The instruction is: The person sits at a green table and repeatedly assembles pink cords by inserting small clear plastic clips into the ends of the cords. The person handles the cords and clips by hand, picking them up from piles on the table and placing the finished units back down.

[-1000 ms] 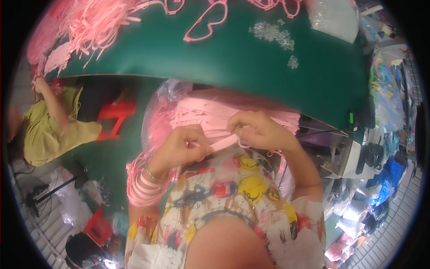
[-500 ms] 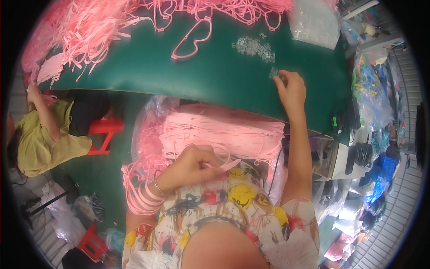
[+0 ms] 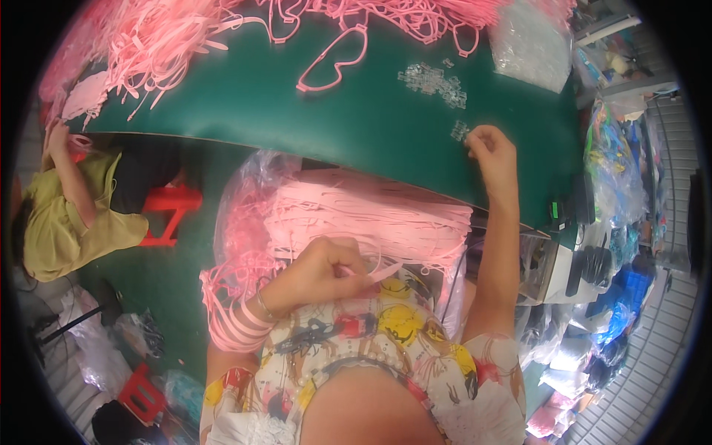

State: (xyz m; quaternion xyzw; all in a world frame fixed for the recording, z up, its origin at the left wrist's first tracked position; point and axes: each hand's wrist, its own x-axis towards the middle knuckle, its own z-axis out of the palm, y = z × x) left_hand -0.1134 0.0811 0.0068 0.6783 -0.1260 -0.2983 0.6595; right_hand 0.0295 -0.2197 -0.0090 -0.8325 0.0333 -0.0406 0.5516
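My left hand point(image 3: 324, 276) is closed in front of my chest, pinching a flat pink strap point(image 3: 387, 273) whose loose end points right. More pink straps point(image 3: 236, 320) hang looped over my left wrist and forearm. On the green table, my right hand point(image 3: 495, 154) has its thumb and fingertips pressed together, right beside a few small clear plastic pieces point(image 3: 459, 130). Whatever sits between those fingertips is too small to make out. A larger heap of the same clear pieces point(image 3: 434, 84) lies just beyond.
A thick bundle of pink straps point(image 3: 371, 219) rests below the table edge before me. Tangled pink straps point(image 3: 159, 55) cover the table's far side, beside a clear plastic bag point(image 3: 530, 48). At left, a person in a yellow-green top point(image 3: 81, 222) sits near a red stool point(image 3: 170, 204).
My right hand has drawn slightly back toward me from the small clear pieces, its fingertips now closed together. My left hand keeps its hold on the strap. The whole view has shifted a little.
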